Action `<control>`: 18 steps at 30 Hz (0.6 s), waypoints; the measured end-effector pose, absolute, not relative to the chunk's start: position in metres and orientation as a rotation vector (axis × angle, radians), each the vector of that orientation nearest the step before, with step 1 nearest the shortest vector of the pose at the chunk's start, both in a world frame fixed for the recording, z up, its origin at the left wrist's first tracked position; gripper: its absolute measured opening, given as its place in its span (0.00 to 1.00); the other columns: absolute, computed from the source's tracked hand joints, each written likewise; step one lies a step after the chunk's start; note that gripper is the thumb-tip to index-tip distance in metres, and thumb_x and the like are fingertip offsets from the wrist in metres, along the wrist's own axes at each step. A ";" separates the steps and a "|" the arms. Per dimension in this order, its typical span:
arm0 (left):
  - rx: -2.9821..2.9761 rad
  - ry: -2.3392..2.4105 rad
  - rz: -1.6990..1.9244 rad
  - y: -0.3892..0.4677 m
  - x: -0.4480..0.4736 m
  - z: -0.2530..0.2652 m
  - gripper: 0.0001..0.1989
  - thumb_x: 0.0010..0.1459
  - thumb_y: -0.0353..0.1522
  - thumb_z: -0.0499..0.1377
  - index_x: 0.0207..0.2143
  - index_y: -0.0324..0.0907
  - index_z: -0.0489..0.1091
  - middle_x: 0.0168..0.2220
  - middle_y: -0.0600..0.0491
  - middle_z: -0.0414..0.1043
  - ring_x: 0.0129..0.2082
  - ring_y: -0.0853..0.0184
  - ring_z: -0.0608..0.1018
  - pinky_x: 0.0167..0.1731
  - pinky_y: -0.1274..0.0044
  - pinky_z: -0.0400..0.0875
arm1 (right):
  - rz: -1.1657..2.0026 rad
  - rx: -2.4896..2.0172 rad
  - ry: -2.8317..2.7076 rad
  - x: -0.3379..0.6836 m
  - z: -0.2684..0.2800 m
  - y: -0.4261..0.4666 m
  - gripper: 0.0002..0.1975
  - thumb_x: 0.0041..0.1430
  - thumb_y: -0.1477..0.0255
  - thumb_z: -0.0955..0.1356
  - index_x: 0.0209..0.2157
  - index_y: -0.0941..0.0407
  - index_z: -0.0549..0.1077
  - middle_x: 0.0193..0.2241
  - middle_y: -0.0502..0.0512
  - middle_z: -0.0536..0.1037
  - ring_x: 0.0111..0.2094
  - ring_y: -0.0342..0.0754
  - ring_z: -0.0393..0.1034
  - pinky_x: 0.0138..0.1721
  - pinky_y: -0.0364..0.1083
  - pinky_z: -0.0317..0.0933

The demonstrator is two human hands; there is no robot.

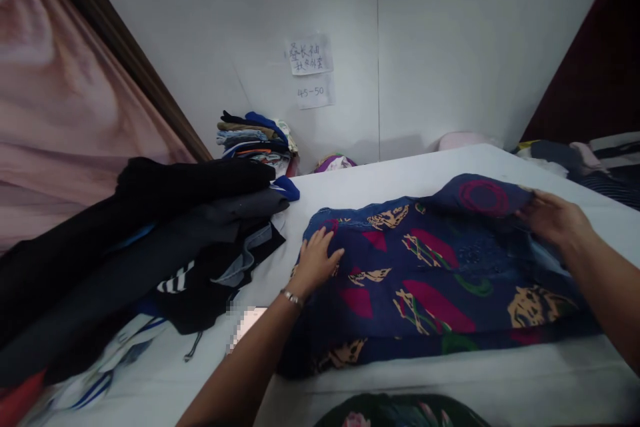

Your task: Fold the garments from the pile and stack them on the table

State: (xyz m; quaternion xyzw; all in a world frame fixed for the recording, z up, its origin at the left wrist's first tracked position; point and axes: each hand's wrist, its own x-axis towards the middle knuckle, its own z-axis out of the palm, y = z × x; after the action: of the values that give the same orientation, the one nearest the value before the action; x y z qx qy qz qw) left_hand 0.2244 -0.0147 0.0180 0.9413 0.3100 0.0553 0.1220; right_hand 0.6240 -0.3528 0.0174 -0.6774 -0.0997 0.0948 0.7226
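Note:
A navy patterned garment (pixel 430 267) with magenta, green and tan shapes lies folded across the white table. My left hand (pixel 317 260) rests on its left end with the fingers spread, pressing on the cloth. At the right, my right hand (pixel 557 217) pinches the far edge of the garment, and a flap with a magenta ring is raised there. Some blue denim-like cloth shows along the garment's back edge and under the raised part. A bracelet (pixel 291 297) circles my left wrist.
Dark clothes (pixel 200 207) are heaped on the left, beside a partly hidden pale rectangle (pixel 249 321). Behind the table stands a folded clothes stack (pixel 255 140). More clothes (pixel 585 163) lie at the far right. Paper notes (pixel 311 57) hang on the wall; a pink curtain (pixel 65 100) drapes at left.

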 end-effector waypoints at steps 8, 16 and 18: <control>2.931 0.877 -0.072 0.062 0.314 0.003 0.25 0.63 0.32 0.48 0.63 0.42 0.58 0.67 0.46 0.53 0.66 0.61 0.55 0.63 0.66 0.51 | 0.477 -1.286 0.014 0.610 -0.001 -0.363 0.19 0.60 0.53 0.59 0.26 0.47 0.74 0.30 0.58 0.77 0.36 0.54 0.72 0.42 0.54 0.65; 2.998 0.868 -0.354 0.093 0.353 0.000 0.35 0.50 0.28 0.56 0.62 0.45 0.58 0.62 0.43 0.61 0.63 0.55 0.61 0.60 0.58 0.53 | 0.491 -1.314 -0.123 0.623 0.029 -0.328 0.05 0.59 0.72 0.64 0.34 0.52 0.72 0.30 0.53 0.78 0.33 0.49 0.71 0.39 0.48 0.67; 3.037 0.876 -0.385 0.095 0.358 0.003 0.33 0.48 0.28 0.57 0.59 0.44 0.62 0.59 0.41 0.66 0.60 0.54 0.66 0.59 0.56 0.52 | 0.428 -1.292 -0.119 0.631 0.040 -0.318 0.05 0.57 0.76 0.65 0.32 0.53 0.71 0.26 0.52 0.76 0.31 0.48 0.70 0.40 0.49 0.66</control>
State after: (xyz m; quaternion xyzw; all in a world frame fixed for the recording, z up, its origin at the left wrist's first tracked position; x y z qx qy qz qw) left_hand 0.3576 0.0954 0.0027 0.9536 0.2750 -0.1210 -0.0211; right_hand 0.6313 -0.3182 0.0395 -0.5970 -0.0548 0.1980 0.7755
